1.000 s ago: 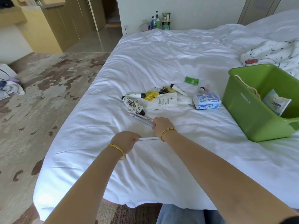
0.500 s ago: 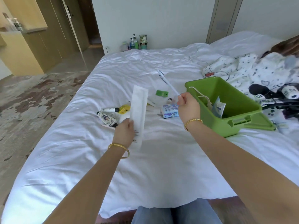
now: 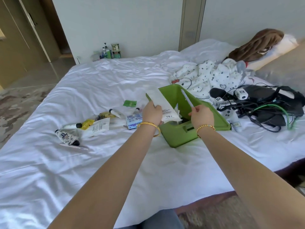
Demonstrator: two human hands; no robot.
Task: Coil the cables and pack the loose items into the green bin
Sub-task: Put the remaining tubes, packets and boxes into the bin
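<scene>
Now both hands are over the green bin (image 3: 178,134) on the white bed (image 3: 99,162): the left hand (image 3: 152,113) grips the lower end of a long flat white packet (image 3: 162,104), and the right hand (image 3: 202,115) pinches a thin white pen (image 3: 187,100) that slants up over the bin's opening. Left of the bin, tubes (image 3: 66,135), a hairbrush (image 3: 99,116) and a small blue box (image 3: 134,120) lie loose. Half a second ago the left hand held the packet well left of the bin; it has since come across to the rim
</scene>
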